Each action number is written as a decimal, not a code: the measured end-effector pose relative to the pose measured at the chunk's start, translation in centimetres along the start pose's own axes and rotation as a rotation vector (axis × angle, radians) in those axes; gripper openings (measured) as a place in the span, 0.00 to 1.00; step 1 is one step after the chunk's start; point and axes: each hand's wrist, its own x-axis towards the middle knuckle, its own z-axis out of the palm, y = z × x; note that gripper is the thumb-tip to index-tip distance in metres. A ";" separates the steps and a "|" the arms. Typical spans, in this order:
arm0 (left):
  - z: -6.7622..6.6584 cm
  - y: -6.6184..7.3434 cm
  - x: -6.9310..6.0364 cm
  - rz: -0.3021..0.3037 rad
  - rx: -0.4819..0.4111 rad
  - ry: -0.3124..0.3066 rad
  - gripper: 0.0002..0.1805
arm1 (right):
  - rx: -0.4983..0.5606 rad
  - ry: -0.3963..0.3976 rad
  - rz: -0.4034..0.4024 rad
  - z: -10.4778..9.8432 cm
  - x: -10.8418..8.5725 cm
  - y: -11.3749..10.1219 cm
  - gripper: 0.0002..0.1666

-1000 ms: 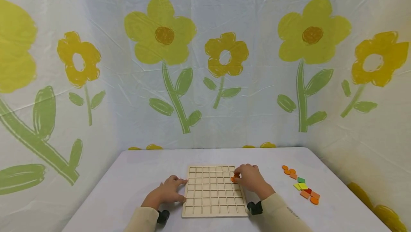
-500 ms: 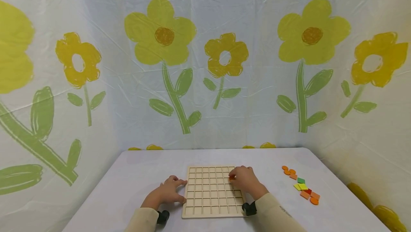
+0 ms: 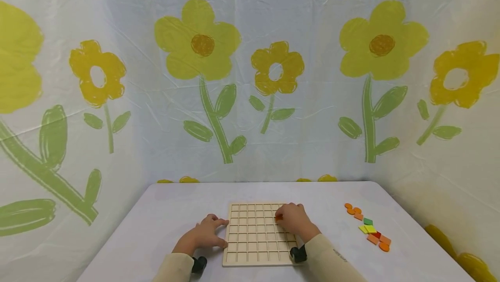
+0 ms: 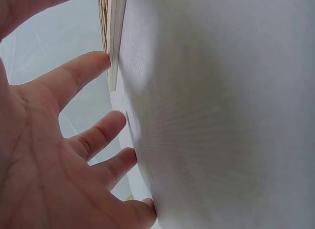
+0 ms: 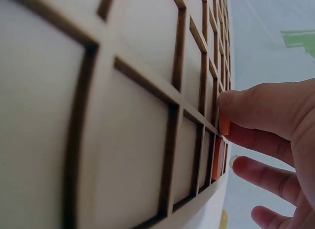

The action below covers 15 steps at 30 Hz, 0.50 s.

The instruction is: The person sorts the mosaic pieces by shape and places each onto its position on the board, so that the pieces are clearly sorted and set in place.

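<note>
A pale wooden grid board (image 3: 248,243) lies on the table. At its left edge is my left hand (image 3: 203,233), thumb and index finger touching the side; in the left wrist view the index fingertip meets the board's edge (image 4: 115,42) and the other fingers (image 4: 101,135) are spread. My right hand (image 3: 296,219) is over the board's upper right part. The right wrist view shows its thumb and index finger (image 5: 261,108) pinching a small orange piece (image 5: 224,125) at a cell. Beside it, a red-orange piece (image 5: 217,157) sits in an edge cell.
Right of the board lie loose pieces: several orange rounds (image 3: 351,211), a green piece (image 3: 368,221), yellow pieces (image 3: 369,229), a red piece (image 3: 376,234) and orange squares (image 3: 373,239). A flower-printed cloth (image 3: 164,152) stands behind the white table (image 3: 175,199).
My right hand has moved a little left across the board's upper right, from the right edge column inward, with an orange piece at its fingertips. My left hand stays at the board's left edge.
</note>
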 end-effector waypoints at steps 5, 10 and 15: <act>0.0 0.1 0.0 -0.006 0.011 0.005 0.39 | -0.008 -0.001 -0.008 0.1 0.1 0.0 0.06; 0.0 0.2 -0.1 -0.009 0.012 0.005 0.39 | 0.002 0.000 -0.019 0.1 0.2 -0.1 0.05; -0.1 0.4 -0.2 -0.016 0.007 -0.001 0.39 | 0.020 -0.015 -0.004 0.2 0.2 0.1 0.04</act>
